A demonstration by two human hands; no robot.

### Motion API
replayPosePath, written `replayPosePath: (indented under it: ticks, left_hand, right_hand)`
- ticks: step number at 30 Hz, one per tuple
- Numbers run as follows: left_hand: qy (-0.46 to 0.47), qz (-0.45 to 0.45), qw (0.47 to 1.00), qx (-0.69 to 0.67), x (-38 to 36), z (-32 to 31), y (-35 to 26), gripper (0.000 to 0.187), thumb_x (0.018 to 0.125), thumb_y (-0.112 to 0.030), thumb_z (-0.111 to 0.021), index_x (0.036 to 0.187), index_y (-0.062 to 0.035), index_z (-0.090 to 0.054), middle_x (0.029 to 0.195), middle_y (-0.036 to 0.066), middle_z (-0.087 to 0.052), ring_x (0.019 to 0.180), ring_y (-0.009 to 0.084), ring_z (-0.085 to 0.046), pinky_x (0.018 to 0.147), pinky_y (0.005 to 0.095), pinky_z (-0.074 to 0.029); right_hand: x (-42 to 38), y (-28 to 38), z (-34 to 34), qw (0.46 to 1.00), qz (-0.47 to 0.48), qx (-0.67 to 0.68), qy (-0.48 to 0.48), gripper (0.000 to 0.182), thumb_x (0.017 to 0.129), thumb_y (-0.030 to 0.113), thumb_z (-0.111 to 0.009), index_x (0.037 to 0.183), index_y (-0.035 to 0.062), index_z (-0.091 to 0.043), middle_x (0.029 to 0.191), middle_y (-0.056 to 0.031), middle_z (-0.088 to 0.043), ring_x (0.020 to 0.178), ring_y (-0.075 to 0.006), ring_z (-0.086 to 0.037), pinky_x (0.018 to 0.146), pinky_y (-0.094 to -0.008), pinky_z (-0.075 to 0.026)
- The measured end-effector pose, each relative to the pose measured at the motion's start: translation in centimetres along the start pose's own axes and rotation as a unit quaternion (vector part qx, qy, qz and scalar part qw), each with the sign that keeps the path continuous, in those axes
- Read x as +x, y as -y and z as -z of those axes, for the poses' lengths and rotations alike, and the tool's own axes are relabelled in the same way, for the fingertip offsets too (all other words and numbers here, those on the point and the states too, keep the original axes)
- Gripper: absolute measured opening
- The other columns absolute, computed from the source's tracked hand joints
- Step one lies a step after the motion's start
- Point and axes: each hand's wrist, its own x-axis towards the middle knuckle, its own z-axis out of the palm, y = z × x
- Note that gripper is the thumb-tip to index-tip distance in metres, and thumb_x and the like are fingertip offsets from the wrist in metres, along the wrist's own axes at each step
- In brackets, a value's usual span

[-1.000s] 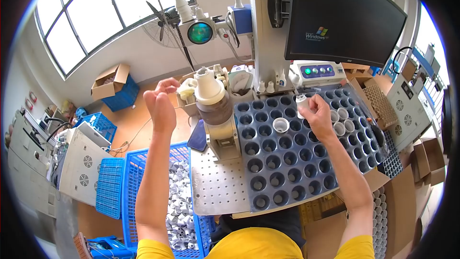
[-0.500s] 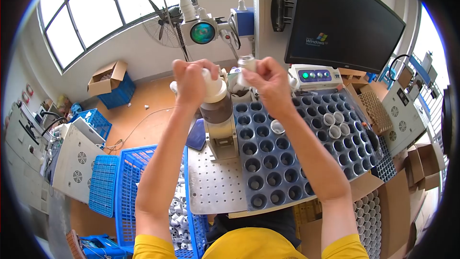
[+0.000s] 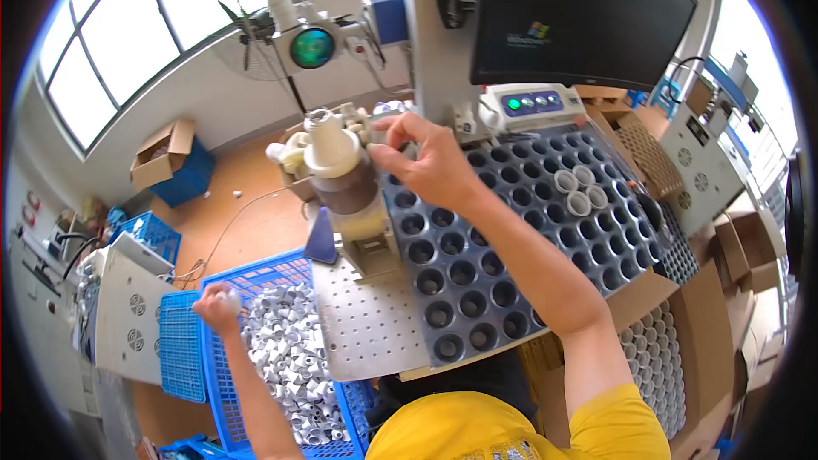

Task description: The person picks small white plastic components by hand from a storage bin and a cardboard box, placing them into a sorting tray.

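Note:
My left hand (image 3: 219,310) is over the left edge of the blue basket (image 3: 213,375), its fingers closed round a small white part (image 3: 230,296). White plastic parts (image 3: 290,358) lie in a heap in that basket. My right hand (image 3: 422,158) is just right of the cream-coloured fixture (image 3: 332,153), thumb and forefinger apart, nothing visible between them. A whitish piece (image 3: 321,122) sits upright on top of the fixture. Beneath the right forearm spreads a dark tray of round cups (image 3: 463,273), with several white rings (image 3: 580,191) in it.
A perforated metal plate (image 3: 371,324) lies in front of the fixture. Behind the tray stand a control box (image 3: 537,104) with lit buttons and a monitor (image 3: 588,17). A round-lensed device (image 3: 312,48) is above the fixture. At right, a carton holds white parts (image 3: 652,366).
My left hand has moved from the fixture down to the basket. My right hand no longer shows the white part it held and is now beside the fixture. The view has shifted.

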Motion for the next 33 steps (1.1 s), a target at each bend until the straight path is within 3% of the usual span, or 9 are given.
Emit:
replayPosePath:
  ticks: [1, 2, 5, 8, 11, 13, 17, 23, 33]
  left_hand:
    - [-0.03, 0.104, 0.99, -0.09, -1.9, 0.1, 2.4, 0.017, 0.07, -0.01, -0.051, 0.062, -0.0018, -0.063, 0.07, 0.01, -0.068, 0.066, 0.0217, -0.063, 0.074, 0.0325, -0.048]
    - [-0.06, 0.209, 0.961, -0.173, -3.3, 0.1, 3.4, 0.021, 0.071, -0.008, -0.045, 0.065, 0.0024, -0.062, 0.072, 0.013, -0.067, 0.069, 0.0232, -0.063, 0.078, 0.0329, -0.049]
    - [-0.042, 0.226, 0.959, -0.165, -4.5, 1.3, 0.2, 0.028, 0.067, -0.005, -0.035, 0.072, 0.0083, -0.06, 0.076, 0.016, -0.065, 0.078, 0.0246, -0.062, 0.083, 0.0354, -0.049]
    - [0.01, 0.186, 0.962, -0.201, -3.1, 1.1, -7.5, 0.028, 0.064, -0.001, -0.034, 0.075, 0.007, -0.059, 0.079, 0.013, -0.065, 0.08, 0.0243, -0.061, 0.084, 0.036, -0.048]
    - [0.055, 0.12, 0.951, -0.28, -3.1, -0.5, -14.5, 0.031, 0.06, 0.004, -0.034, 0.076, 0.0059, -0.06, 0.078, 0.012, -0.064, 0.078, 0.0245, -0.061, 0.083, 0.0342, -0.048]
    - [0.119, 0.083, 0.935, -0.325, -4.1, -1.2, -19.4, 0.031, 0.058, 0.006, -0.034, 0.076, 0.0036, -0.06, 0.074, 0.012, -0.061, 0.075, 0.0247, -0.06, 0.08, 0.0338, -0.047]
    - [0.26, 0.063, 0.879, -0.394, -7.1, -3.2, -24.8, 0.026, 0.057, 0.006, -0.037, 0.073, 0.0012, -0.056, 0.075, 0.016, -0.061, 0.078, 0.0322, -0.061, 0.082, 0.0342, -0.048]
    - [0.336, 0.127, 0.857, -0.369, -8.6, -5.1, -25.4, 0.024, 0.06, 0.006, -0.044, 0.075, 0.0008, -0.061, 0.079, 0.019, -0.063, 0.081, 0.035, -0.062, 0.081, 0.0377, -0.049]
    - [0.317, 0.111, 0.873, -0.354, -8.9, -5.1, -25.6, 0.014, 0.068, 0.002, -0.046, 0.076, 0.0012, -0.058, 0.077, 0.017, -0.062, 0.08, 0.0349, -0.06, 0.075, 0.0396, -0.048]
  right_hand:
    - [-0.5, -0.4, 2.3, 0.998, -0.038, -0.044, 0.02, 0.029, 0.083, 0.024, -0.073, 0.081, 0.0008, -0.056, 0.084, -0.0134, -0.066, 0.078, -0.0204, -0.061, 0.067, -0.0338, -0.047]
    - [-1.0, -2.1, 4.5, 0.98, -0.061, -0.174, 0.076, 0.031, 0.081, 0.026, -0.073, 0.089, 0.0007, -0.058, 0.103, -0.0124, -0.068, 0.092, -0.02, -0.062, 0.08, -0.0302, -0.047]
    - [-4.3, -6.2, 7.7, 0.929, -0.065, -0.3, 0.206, 0.047, 0.078, 0.026, -0.076, 0.115, 0.0016, -0.06, 0.116, -0.0185, -0.064, 0.105, -0.0324, -0.06, 0.097, -0.04, -0.046]
    - [-7.2, -8.5, 7.8, 0.888, -0.106, -0.337, 0.294, 0.049, 0.078, 0.026, -0.075, 0.119, 0.0031, -0.06, 0.123, -0.0181, -0.06, 0.113, -0.0345, -0.056, 0.1, -0.0404, -0.044]
    - [-5.8, -7.0, 8.8, 0.89, -0.129, -0.333, 0.284, 0.044, 0.078, 0.025, -0.073, 0.114, 0.0033, -0.063, 0.119, -0.0173, -0.062, 0.11, -0.0346, -0.057, 0.098, -0.0401, -0.045]
    - [-4.4, -7.3, 10.1, 0.941, -0.075, -0.264, 0.196, 0.042, 0.073, 0.022, -0.07, 0.11, 0.0032, -0.063, 0.1, -0.0222, -0.065, 0.098, -0.0381, -0.061, 0.088, -0.0417, -0.049]
    - [-2.9, -8.2, 10.3, 0.957, -0.165, -0.226, 0.074, 0.034, 0.07, 0.019, -0.07, 0.095, 0.0011, -0.055, 0.086, -0.0196, -0.062, 0.084, -0.0361, -0.061, 0.077, -0.039, -0.048]
    - [-6.4, -15.6, 8.8, 0.966, -0.078, -0.239, -0.057, 0.031, 0.069, 0.014, -0.069, 0.083, 0.0024, -0.045, 0.073, -0.0159, -0.052, 0.067, -0.026, -0.052, 0.065, -0.0355, -0.046]
    - [-6.2, -14.4, 9.4, 0.978, -0.132, -0.152, -0.048, 0.033, 0.071, 0.009, -0.07, 0.076, 0.0046, -0.037, 0.071, -0.0055, -0.042, 0.068, -0.0162, -0.041, 0.064, -0.0294, -0.039]
